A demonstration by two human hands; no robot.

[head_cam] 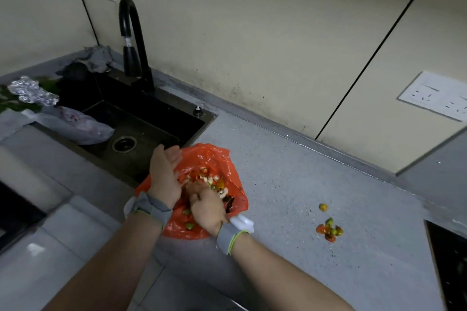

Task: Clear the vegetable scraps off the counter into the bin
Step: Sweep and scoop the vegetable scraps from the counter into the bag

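An orange plastic bag (217, 159) lies spread on the grey counter (290, 184) beside the sink. Chopped vegetable scraps (211, 179), red, green and white, are heaped on it. My left hand (164, 174) stands on edge at the bag's left side, fingers straight, cupped against the heap. My right hand (206, 206) rests on the scraps from the near side with fingers curled down into them; whether it grips any is hidden. A few green bits (188, 218) lie on the bag between my wrists. More scraps (328, 228) sit on the counter to the right, with one yellow piece (323, 207) above them.
A black sink (141, 121) with a black tap (134, 40) lies to the left of the bag. Foil (30, 91) and a plastic bag (75, 122) sit at the sink's left edge. A dark hob (449, 260) is at the right. A wall socket (434, 94) is behind.
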